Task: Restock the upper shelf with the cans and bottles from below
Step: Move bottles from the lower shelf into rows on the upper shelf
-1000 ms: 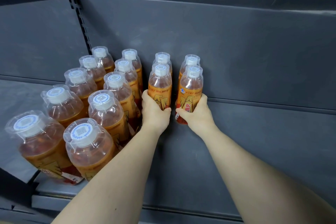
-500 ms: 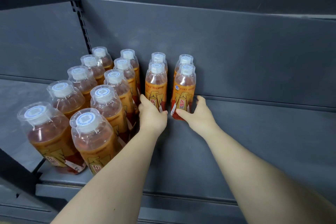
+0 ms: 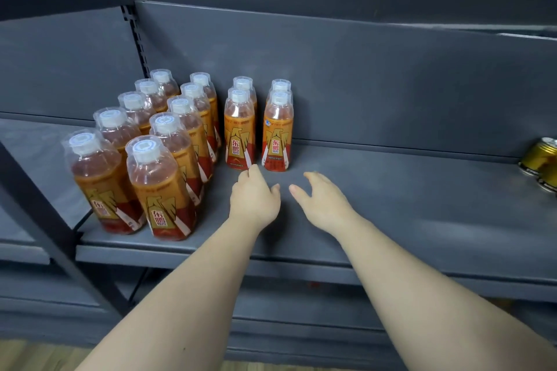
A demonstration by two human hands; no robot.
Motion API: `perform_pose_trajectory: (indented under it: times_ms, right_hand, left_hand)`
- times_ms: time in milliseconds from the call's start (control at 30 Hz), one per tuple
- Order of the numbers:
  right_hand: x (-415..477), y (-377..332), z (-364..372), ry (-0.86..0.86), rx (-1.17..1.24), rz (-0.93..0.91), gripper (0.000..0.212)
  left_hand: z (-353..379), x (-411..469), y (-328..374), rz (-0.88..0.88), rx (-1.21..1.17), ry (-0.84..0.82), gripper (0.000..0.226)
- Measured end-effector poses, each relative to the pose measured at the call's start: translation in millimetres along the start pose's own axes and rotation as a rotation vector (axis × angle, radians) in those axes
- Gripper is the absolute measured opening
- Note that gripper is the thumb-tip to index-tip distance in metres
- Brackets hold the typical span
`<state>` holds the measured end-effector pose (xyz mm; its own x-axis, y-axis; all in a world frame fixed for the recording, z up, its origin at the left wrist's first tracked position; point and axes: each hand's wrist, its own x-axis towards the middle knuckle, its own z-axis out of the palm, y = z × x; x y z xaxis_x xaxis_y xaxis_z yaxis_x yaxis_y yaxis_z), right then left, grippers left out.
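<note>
Head view: 2 bare forearms reach forward over the front edge of the shelf (image 3: 407, 205), side by side. The left hand (image 3: 254, 199) hangs low over the shelf, palm down, fingers loose and slightly bent, thumb spread toward the other hand; it holds nothing. Its longest fingertip (image 3: 254, 169) lies right at the foot of the front bottle (image 3: 239, 135); I cannot tell whether it touches. The right hand (image 3: 324, 203) is just beside the left, palm down and turned a little inward, fingers relaxed and spread, thumb pointing left. It is empty too and apart from the drinks.

On the left half of the shelf stand 14 bottles (image 3: 159, 190), all upright, with orange labels and white caps. They form 4 rows running from the back panel (image 3: 361, 84) toward the front edge: 2 rows of 5 on the left, tightly packed, then 2 rows of 2 directly ahead of the hands. At the right edge of the shelf, well apart from the hands, gold cans (image 3: 539, 156) are partly cut off by the frame. A dark post (image 3: 45, 220) slants across the left side.
</note>
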<state>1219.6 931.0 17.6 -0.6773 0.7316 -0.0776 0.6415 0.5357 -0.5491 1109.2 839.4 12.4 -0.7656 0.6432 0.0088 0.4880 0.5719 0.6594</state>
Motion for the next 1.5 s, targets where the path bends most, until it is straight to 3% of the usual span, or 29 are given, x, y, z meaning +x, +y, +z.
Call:
perform_pose_trajectory:
  times_ms: [267,533,767,1067,1233,1500]
  right_hand:
    - [-75.3,28.4,-21.4,-0.038,-0.204,-0.040,0.062]
    - [-137.8,54.0,-23.3,-0.031,-0.209,-0.047,0.061]
    - [-174.8,52.4,-13.7,-0.029,-0.192,-0.091,0.061]
    - [-194.8,42.1,-3.5,0.006,-0.226,-0.081,0.056]
    - [-196.7,31.9,13.5,-0.054,-0.226,-0.063,0.056]
    - [-191.4,-1.2,43.8,-0.121,-0.242,-0.058,0.054]
  left_hand:
    - [16.1,-71.8,17.3,0.193,0.226,-0.095,0.065]
    - [19.5,-137.8,5.6,0.258,0.404,-0.087,0.053]
    - [7.8,-177.6,-11.6,0.232,0.425,-0.096,0.043]
    - [0.4,-186.7,-24.5,0.287,0.406,-0.125,0.051]
    - [-6.3,-180.6,-46.0,0.341,0.412,-0.156,0.050]
    - [-32.7,-164.1,-93.9,0.252,0.408,-0.159,0.048]
